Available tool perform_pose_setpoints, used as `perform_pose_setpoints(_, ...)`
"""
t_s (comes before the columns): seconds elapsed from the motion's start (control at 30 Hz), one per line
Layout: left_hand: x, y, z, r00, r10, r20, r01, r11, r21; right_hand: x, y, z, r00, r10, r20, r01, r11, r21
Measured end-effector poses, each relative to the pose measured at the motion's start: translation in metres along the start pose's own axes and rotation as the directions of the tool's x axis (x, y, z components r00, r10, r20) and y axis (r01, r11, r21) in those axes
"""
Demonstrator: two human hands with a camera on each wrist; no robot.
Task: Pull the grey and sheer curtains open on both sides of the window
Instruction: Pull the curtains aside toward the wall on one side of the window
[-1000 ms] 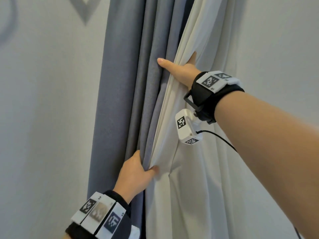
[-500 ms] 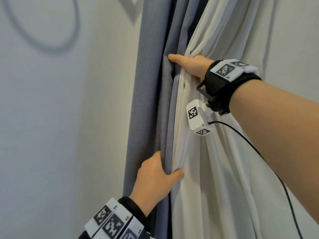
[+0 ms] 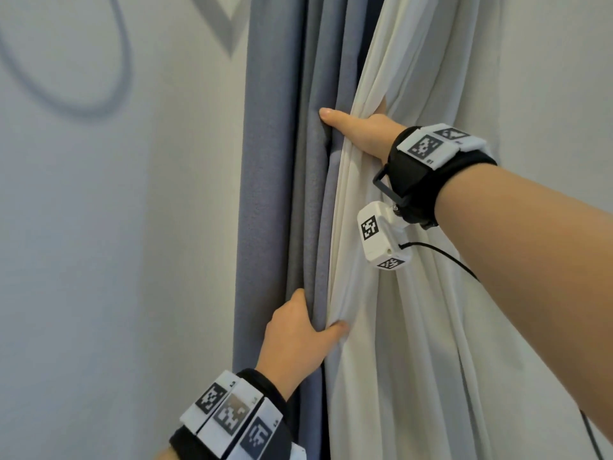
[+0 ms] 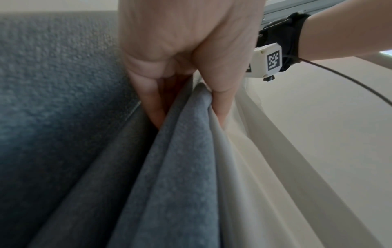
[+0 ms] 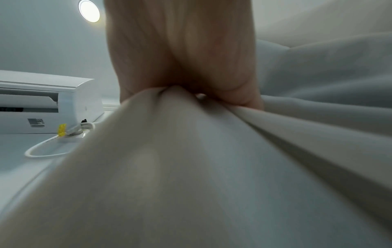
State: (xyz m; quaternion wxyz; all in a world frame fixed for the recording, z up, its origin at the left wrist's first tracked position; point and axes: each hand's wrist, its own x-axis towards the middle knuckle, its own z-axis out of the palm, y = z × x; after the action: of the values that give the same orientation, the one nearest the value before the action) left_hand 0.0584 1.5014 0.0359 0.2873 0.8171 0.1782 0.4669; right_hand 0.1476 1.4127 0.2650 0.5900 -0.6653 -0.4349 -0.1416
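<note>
A pale wall (image 3: 99, 227) with a grey loop and chevron painted on it fills the left of the head view. Beside it hangs the grey curtain (image 3: 275, 194), bunched into folds, with the sheer curtain (image 3: 414, 327) gathered against its right edge.

The left hand (image 3: 295, 340), low in the head view, grasps a fold of the grey curtain together with the edge of the sheer one. Only the left wrist view shows how: the fingers (image 4: 152, 107) tuck behind the grey fold and the thumb presses the pale cloth from the other side.

Higher up, the right hand (image 3: 358, 127) grips the sheer curtain, its thumb lying across onto the grey fabric. Its other fingers are hidden behind the cloth in the head view, and in the blurred right wrist view only the palm (image 5: 180, 50) closed on the bunched sheer fabric shows.

The right wrist view alone shows a wall air conditioner (image 5: 46, 102) and a round ceiling light (image 5: 89, 10).
</note>
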Motion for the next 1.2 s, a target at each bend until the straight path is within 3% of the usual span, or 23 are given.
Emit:
perform_pose_setpoints(0.13, -0.012, 0.011, 0.005, 0.999, 0.018, 0.032, -0.019, 0.999, 0.027, -0.022, 0.006, -0.024, 0.999, 0.016, -0.039, -0.014, 0.999, 0.038)
perform_pose_setpoints(0.3, -0.029, 0.025, 0.014, 0.996, 0.053, 0.071, -0.054, 0.998, 0.011, -0.060, 0.017, -0.062, 0.996, 0.053, -0.068, -0.061, 0.991, -0.118)
perform_pose_setpoints(0.7, -0.073, 0.067, 0.040, 0.995, -0.005, 0.097, 0.024, 0.979, -0.202, -0.128, 0.009, -0.147, 0.996, 0.080, -0.028, -0.084, 0.973, -0.217)
perform_pose_setpoints(1.03, -0.157, 0.135, 0.064, 0.992, -0.077, 0.104, 0.094, 0.981, -0.171, -0.213, 0.037, -0.272, 0.983, 0.169, 0.077, -0.126, 0.912, -0.391)
perform_pose_setpoints(1.1, -0.182, 0.155, 0.065, 0.997, -0.048, 0.055, 0.054, 0.991, -0.119, -0.232, 0.043, -0.299, 0.979, 0.191, 0.070, -0.146, 0.899, -0.412)
perform_pose_setpoints(1.2, -0.217, 0.189, 0.070, 0.994, 0.105, 0.035, -0.103, 0.992, -0.076, -0.259, 0.048, -0.336, 0.971, 0.226, 0.072, -0.173, 0.882, -0.438)
